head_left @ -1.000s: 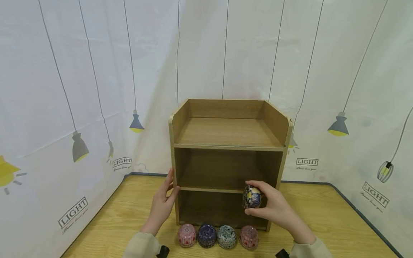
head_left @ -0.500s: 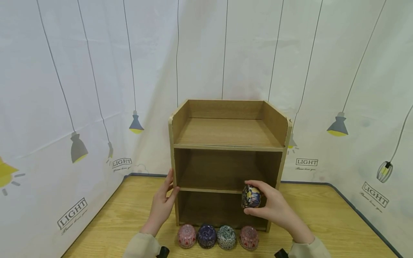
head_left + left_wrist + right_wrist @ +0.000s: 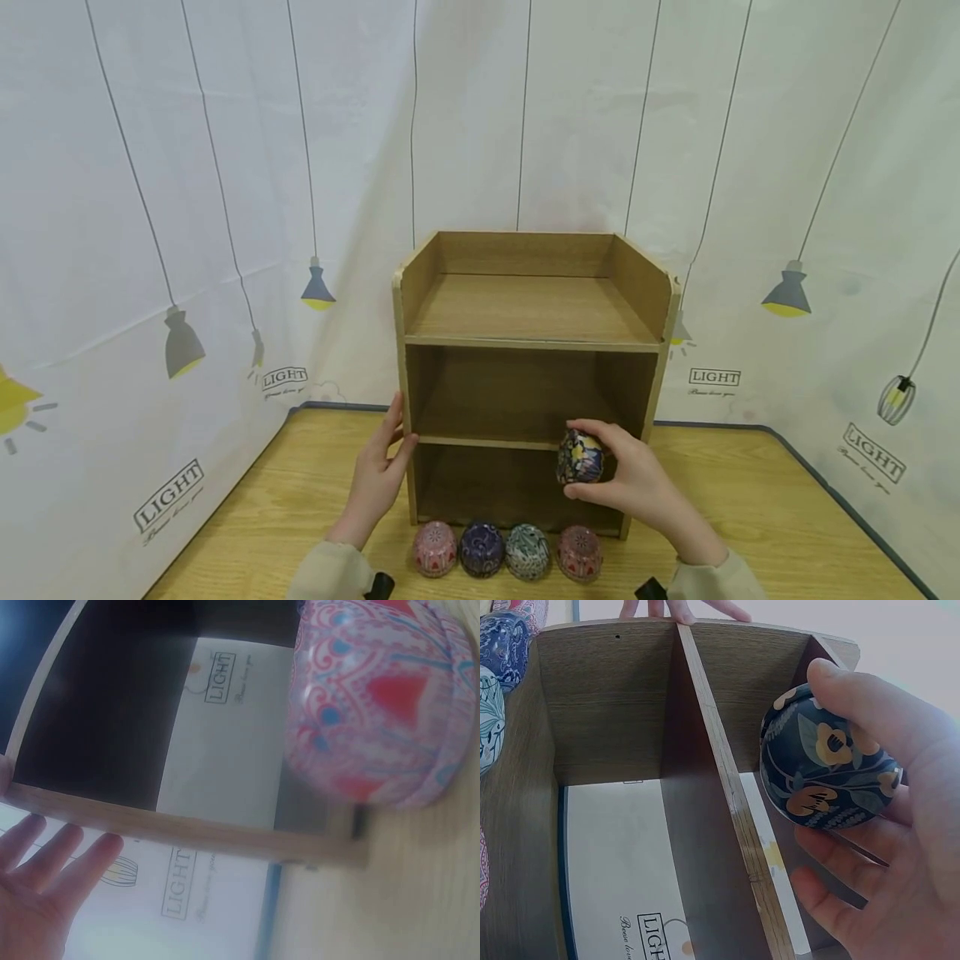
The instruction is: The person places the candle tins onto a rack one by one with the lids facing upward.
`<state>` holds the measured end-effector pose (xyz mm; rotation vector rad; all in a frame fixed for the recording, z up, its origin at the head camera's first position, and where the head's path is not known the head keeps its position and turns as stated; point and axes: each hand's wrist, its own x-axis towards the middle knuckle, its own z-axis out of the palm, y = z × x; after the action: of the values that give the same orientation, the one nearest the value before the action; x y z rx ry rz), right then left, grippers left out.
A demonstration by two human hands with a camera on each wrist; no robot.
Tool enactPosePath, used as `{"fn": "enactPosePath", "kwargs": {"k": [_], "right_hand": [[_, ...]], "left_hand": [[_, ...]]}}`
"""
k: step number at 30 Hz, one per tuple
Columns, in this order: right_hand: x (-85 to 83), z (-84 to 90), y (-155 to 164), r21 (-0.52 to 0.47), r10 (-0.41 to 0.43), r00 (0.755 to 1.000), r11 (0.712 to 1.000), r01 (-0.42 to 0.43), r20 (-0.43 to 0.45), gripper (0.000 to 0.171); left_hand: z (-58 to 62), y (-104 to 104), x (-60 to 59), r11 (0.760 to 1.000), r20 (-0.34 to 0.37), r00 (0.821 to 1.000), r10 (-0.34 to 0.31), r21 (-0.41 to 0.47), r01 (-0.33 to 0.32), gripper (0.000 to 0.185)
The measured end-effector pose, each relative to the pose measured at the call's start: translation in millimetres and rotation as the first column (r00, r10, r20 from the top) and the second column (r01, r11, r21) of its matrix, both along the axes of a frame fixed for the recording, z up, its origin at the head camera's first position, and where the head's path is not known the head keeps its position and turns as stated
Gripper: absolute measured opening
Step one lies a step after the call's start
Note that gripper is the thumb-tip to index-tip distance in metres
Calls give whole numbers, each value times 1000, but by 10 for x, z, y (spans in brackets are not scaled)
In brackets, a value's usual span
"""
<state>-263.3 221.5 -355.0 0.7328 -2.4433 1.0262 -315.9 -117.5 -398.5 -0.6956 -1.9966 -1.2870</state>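
My right hand (image 3: 637,475) pinches a small round dark blue tin (image 3: 579,457) with yellow flowers between thumb and fingers. It holds the tin off the table, in front of the right part of the wooden shelf (image 3: 532,310), near the middle board's front edge. In the right wrist view, the tin (image 3: 826,761) is tilted and its flowered side shows. My left hand (image 3: 378,475) rests against the shelf's left side. Its fingers (image 3: 94,862) lie straight along the outside and the thumb touches the front edge.
Before the shelf stand a pink tin (image 3: 435,548), a navy tin (image 3: 482,549), a green-and-white tin (image 3: 527,551) and a reddish pink tin (image 3: 580,553) in a row. A wall sheet (image 3: 480,117) printed with lamps encloses the table (image 3: 720,475).
My right hand has shifted slightly left with the blue tin, which has turned a little. My left hand, the shelf and the row of tins stay put.
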Motion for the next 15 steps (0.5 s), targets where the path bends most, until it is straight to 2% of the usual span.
{"fn": "enactPosePath", "kwargs": {"k": [11, 15], "right_hand": [[-39, -9, -25, -16, 19, 999, 1000, -18, 37, 78], [-54, -6, -30, -23, 25, 999, 999, -25, 22, 78]], "left_hand": [[-8, -5, 3, 1000, 17, 1000, 6, 8, -6, 61], [-5, -2, -4, 1000, 16, 1000, 8, 5, -8, 61]]}}
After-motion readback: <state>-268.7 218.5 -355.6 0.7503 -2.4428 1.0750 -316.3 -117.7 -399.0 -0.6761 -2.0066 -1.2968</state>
